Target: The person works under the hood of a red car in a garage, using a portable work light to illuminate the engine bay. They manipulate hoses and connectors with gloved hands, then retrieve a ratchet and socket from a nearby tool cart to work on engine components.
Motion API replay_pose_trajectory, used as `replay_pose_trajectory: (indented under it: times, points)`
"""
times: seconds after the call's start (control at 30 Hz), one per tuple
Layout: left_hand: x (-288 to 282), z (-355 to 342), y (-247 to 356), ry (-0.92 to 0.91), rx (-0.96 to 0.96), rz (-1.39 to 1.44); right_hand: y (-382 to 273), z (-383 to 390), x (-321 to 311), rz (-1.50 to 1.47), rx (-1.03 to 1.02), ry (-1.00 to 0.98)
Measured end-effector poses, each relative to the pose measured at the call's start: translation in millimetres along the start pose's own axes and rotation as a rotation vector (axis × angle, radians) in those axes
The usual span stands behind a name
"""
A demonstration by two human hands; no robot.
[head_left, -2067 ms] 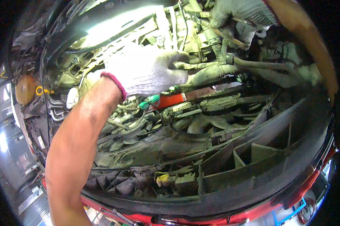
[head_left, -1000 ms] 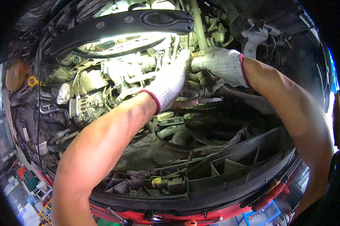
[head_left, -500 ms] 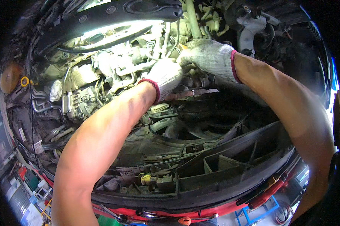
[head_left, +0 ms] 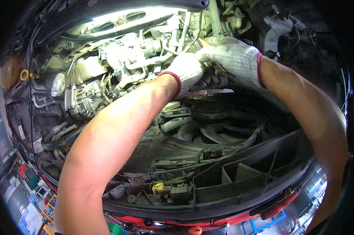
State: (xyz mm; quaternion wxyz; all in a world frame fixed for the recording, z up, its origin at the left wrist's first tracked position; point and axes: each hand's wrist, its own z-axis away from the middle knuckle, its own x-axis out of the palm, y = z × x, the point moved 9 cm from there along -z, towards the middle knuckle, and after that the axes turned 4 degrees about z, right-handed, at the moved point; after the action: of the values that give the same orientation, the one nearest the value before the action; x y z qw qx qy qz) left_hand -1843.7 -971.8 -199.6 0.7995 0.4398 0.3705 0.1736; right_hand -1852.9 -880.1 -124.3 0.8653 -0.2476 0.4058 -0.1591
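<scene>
My left hand (head_left: pixel 188 73) and my right hand (head_left: pixel 234 58), both in pale knit gloves with red cuffs, meet in the engine bay near its upper middle, beside a vertical pale pipe (head_left: pixel 215 17) and several hoses (head_left: pixel 155 61). The fingers of my right hand are curled, and a small orange piece (head_left: pixel 203 41) shows at their tips; what it belongs to is unclear. The fingers of my left hand are bent in against the right hand, and whatever they grip is hidden.
A black bar work light (head_left: pixel 139 11) lights the engine (head_left: pixel 118 55) from above. Below my hands are a fan (head_left: pixel 208 133) and a black ribbed front panel (head_left: pixel 239 176). An orange reservoir (head_left: pixel 10 72) sits left. Tools (head_left: pixel 128 226) lie along the red front edge (head_left: pixel 165 221).
My right hand has come down from the upper right to meet my left. In the last second both stay together, shifting slightly as the view moves.
</scene>
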Motion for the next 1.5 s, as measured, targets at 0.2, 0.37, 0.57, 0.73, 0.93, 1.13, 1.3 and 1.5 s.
replay_pose_trajectory:
  times: [0.2,0.37,0.57,0.73,0.93,1.13,1.3,1.5]
  points:
    - [11,-13,-15,-0.051,-0.062,-0.045,-12,3,-2,0.026,-0.152,0.001]
    - [-4,-1,-1,0.081,-0.109,-0.06,-4,8,6,-0.356,0.07,-0.022]
    - [-13,10,9,0.086,-0.043,-0.032,7,12,20,-0.564,0.285,-0.216]
    - [-12,5,13,0.061,0.037,-0.182,10,17,17,-0.709,0.408,-0.215]
    - [-13,4,20,0.01,0.004,-0.104,-11,18,-7,-0.327,0.319,-0.245]
    - [-23,7,48,0.128,0.275,-0.247,-28,18,-23,-0.145,0.276,-0.177]
    - [-7,-2,40,-0.043,0.212,-0.494,-13,18,-22,-0.066,0.431,-0.267]
    - [-13,-5,42,0.041,0.136,-0.479,-23,0,-19,0.034,0.071,-0.224]
